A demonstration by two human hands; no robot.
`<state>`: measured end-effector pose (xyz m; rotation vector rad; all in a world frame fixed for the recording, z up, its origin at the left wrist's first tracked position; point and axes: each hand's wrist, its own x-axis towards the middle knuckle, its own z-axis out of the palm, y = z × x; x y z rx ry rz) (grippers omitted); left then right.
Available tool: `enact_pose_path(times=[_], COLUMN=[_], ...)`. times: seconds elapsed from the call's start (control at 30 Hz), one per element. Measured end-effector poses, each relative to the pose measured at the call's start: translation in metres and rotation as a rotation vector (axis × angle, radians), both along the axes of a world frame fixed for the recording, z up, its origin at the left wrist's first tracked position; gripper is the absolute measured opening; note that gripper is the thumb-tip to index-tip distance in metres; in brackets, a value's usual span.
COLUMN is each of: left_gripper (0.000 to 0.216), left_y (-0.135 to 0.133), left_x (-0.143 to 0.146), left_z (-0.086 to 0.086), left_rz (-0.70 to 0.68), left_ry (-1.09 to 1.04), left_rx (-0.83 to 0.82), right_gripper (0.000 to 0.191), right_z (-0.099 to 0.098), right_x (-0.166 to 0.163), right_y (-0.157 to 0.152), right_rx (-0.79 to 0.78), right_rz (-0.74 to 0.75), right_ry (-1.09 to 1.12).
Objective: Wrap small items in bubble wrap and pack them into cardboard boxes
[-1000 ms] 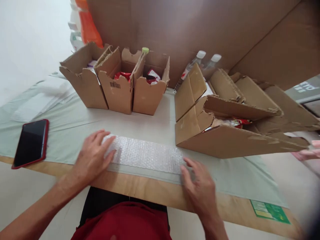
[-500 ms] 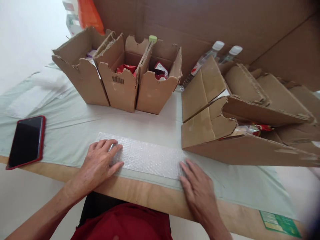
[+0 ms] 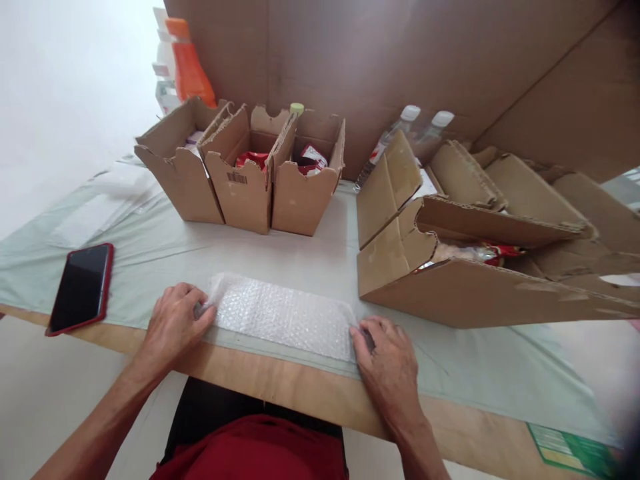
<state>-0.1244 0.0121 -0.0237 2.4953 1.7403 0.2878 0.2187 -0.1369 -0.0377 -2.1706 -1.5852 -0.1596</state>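
A flat strip of bubble wrap [image 3: 283,317] lies along the front of the cloth-covered table. My left hand [image 3: 177,320] pinches its left end between thumb and fingers, and that end is slightly raised. At the right end, my right hand [image 3: 387,350] grips the corner with the thumb and curled fingers. The middle of the strip rests on the pale green cloth.
Three open cardboard bins [image 3: 247,197] holding packets stand behind the strip. More cardboard bins [image 3: 450,287] are at the right, in front of clear bottles [image 3: 400,130]. A phone [image 3: 83,287] lies at the left, near loose plastic wrap [image 3: 95,210]. An orange bottle [image 3: 190,67] stands at the back.
My left hand has slid left from the top of the bubble wrap to its left end and closed on it. My right hand's fingers have curled around the right end. The camera view has shifted.
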Motion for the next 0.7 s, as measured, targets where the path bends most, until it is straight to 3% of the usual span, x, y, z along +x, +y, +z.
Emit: enact_pose_path(times=[0.1, 0.13, 0.2, 0.27, 0.33, 0.4, 0.5, 0.57, 0.63, 0.7], left_gripper=[0.023, 0.022, 0.019, 0.019, 0.025, 0.035, 0.054, 0.055, 0.051, 0.06], left_y=[0.004, 0.006, 0.013, 0.025, 0.041, 0.058, 0.071, 0.062, 0.038, 0.004], left_x=[0.007, 0.011, 0.022, 0.045, 0.079, 0.115, 0.147, 0.14, 0.113, 0.075], left_z=[0.009, 0.015, 0.03, 0.043, 0.05, 0.051, 0.044, 0.037, 0.035, 0.038], left_rz=[0.022, 0.036, 0.024, -0.087, -0.269, -0.408, -0.464, -0.518, -0.654, -0.84], left_ry=[-0.095, -0.121, -0.16, -0.183, -0.19, -0.172, -0.173, -0.2, -0.279, -0.371], left_rx=[-0.046, -0.057, -0.044, 0.046, 0.144, 0.163, 0.169, 0.182, 0.137, -0.045], right_gripper=[0.025, 0.027, 0.05, 0.066, 0.063, 0.056, 0.052, 0.05, 0.052, 0.056], right_z=[0.009, 0.011, 0.013, 0.01, 0.002, -0.006, -0.015, -0.016, -0.012, -0.004], right_x=[-0.008, -0.013, -0.026, -0.044, -0.063, -0.08, -0.099, -0.106, -0.109, -0.108], right_y=[-0.023, -0.035, -0.062, -0.088, -0.105, -0.114, -0.115, -0.114, -0.113, -0.108], right_rx=[0.031, 0.03, 0.024, 0.026, 0.007, -0.054, -0.148, -0.151, -0.16, -0.188], right_rz=[-0.04, -0.056, -0.06, -0.03, 0.031, 0.147, 0.326, 0.298, 0.211, 0.192], right_ry=[0.413, 0.545, 0.727, 0.782, 0.785, 0.818, 0.933, 1.004, 1.115, 1.296])
